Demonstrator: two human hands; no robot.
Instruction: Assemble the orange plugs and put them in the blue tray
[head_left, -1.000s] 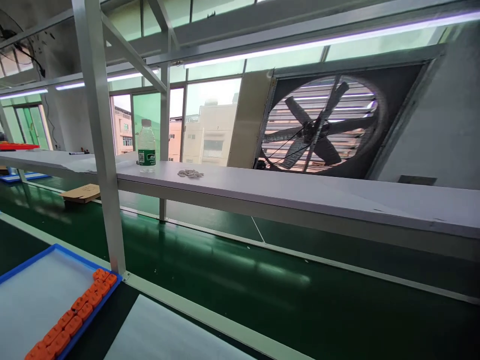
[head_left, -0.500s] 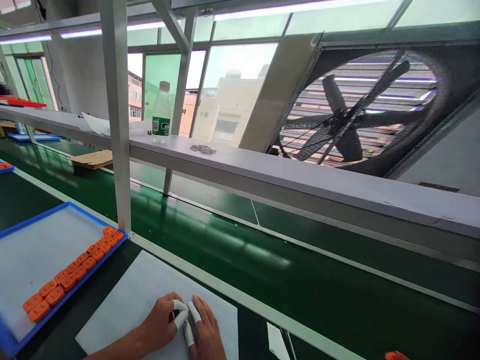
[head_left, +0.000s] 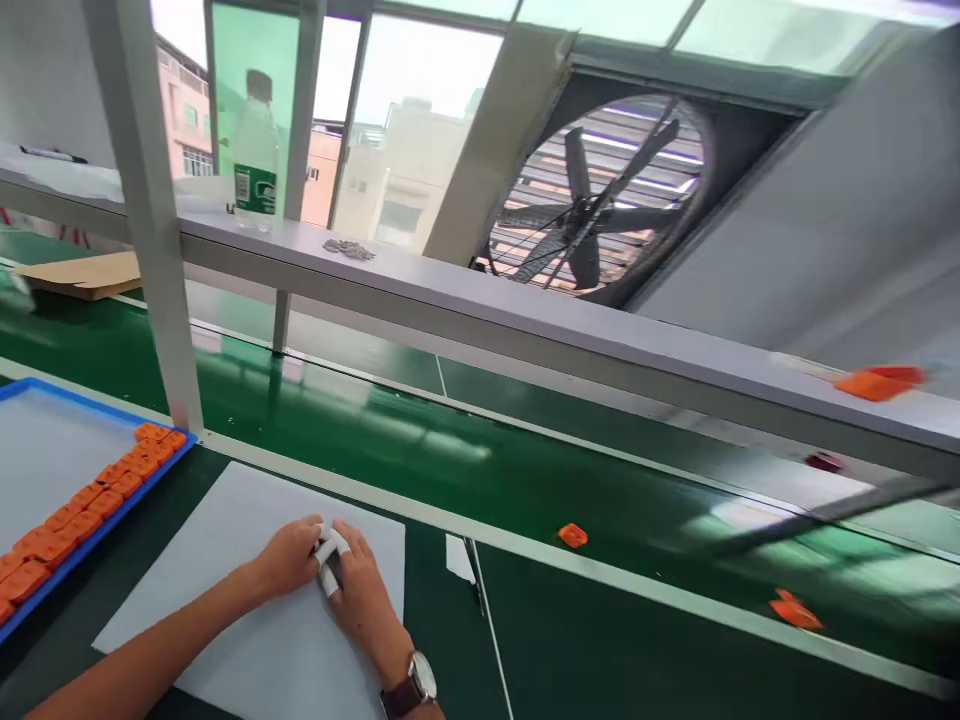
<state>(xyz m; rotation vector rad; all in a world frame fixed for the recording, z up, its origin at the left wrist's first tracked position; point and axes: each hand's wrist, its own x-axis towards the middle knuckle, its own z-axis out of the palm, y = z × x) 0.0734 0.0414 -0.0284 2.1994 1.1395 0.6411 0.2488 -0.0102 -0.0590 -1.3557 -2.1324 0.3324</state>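
Blue-rimmed tray (head_left: 56, 455) — orange pieces (head_left: 106, 503) inside, left hand (head_left: 291, 556) against right hand (head_left: 361, 585) over sheet (head_left: 289, 655), fingers (head_left: 328, 581) curled — hold unclear

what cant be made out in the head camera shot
All in the head view:
- Anything between the left hand and right hand: hidden by fingers
- Blue-rimmed tray: cut off by left edge
- Upper-right orange object: blurred
- Fine print on green bottle label: too small

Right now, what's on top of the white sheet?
Over the white sheet: left hand and right hand, fingers close together, some in white covers. Anything between the fingers can't be made out; paper beneath the hands and left forearm is covered.
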